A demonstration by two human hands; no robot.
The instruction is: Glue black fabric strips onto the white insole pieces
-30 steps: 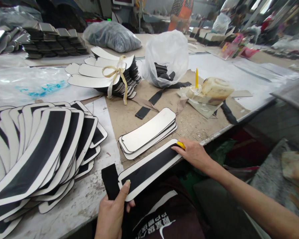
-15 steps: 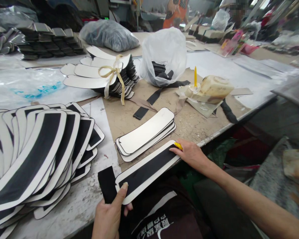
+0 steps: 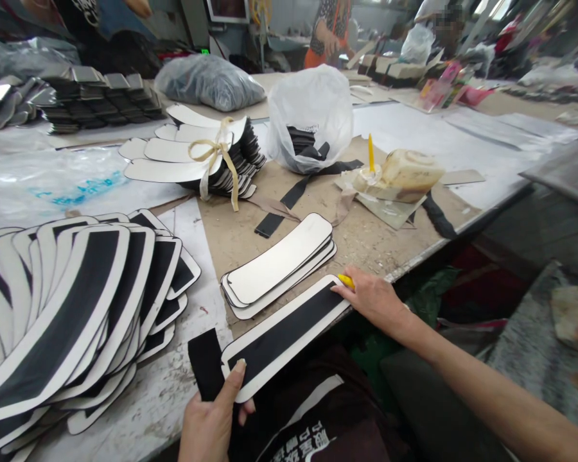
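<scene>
A long white panel with a black strip (image 3: 284, 337) down its middle lies at the table's front edge. My left hand (image 3: 212, 410) pinches its left end, thumb on top and fingers beneath. A loose black strip (image 3: 206, 362) sticks out beside that thumb. At the panel's far right end, my right hand (image 3: 373, 295) is closed, thumb on the black strip, with a yellow pointed tool (image 3: 346, 281) showing between its fingers; most of the tool is hidden. Just behind lies a small stack of plain white curved panels (image 3: 279, 260).
A fanned pile of black-and-white panels (image 3: 72, 308) covers the left. Behind stand a tied bundle (image 3: 183, 151), a plastic bag of black strips (image 3: 313, 119) and a cut-open container (image 3: 409, 173) beside an upright yellow stick (image 3: 370, 154). Another person (image 3: 327, 32) is at the back.
The camera view has shifted slightly, so the table's contents sit a little lower. Both hands keep their hold on the panel. The person at the back shows more of their arms.
</scene>
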